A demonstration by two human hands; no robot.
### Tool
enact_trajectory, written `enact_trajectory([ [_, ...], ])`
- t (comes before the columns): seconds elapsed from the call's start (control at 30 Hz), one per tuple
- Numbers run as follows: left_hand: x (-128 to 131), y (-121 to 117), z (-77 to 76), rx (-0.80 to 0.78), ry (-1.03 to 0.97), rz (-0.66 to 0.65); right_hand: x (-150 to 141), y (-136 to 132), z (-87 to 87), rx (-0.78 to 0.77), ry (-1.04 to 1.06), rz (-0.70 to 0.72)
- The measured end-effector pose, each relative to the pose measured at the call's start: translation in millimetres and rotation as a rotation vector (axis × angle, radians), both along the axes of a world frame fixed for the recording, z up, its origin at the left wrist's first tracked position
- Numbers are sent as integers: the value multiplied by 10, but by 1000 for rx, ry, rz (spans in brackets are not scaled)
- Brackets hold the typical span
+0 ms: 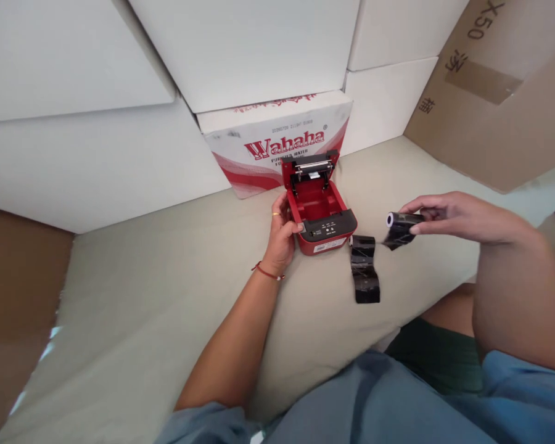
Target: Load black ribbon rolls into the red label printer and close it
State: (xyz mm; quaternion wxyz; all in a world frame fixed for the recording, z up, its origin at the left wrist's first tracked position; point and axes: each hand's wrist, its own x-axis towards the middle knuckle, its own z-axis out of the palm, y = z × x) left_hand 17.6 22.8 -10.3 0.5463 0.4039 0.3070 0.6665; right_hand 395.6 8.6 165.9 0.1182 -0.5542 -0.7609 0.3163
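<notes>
One red device, possibly a small label printer, is sitting on a pale cloth with its hinged lid standing raised and its red interior showing. One left hand, ringed and wearing a red cord bracelet, is clamping the device's left side, thumb resting at the front corner and fingers lying along the wall, apparently to steady the body and leave the cavity unobstructed. One right hand is holding one black roll to the right of the device, thumb and fingers closing on its far end; the white core is facing the device, and a loose tail is hanging below, the grip seemingly sparing that free length. One black strip is lying on the cloth just beside the device's front right corner, curling in waves, probably from having been wound. One Wahaha carton is standing behind the lid; whether they are touching is unclear. White boxes are stacking up behind; one brown carton is standing right.
</notes>
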Motion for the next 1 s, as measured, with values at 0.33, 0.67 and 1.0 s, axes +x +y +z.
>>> enact_trajectory([
  [0.33,57,9,15,4,-9,10,-1496,365,121,162,-92,235],
  [0.67,68,21,2,-13,11,5,-2152,640,-241,302,-481,130],
  [1.0,75,45,-66,39,-7,-5,-1426,-240,-453,567,-33,361],
])
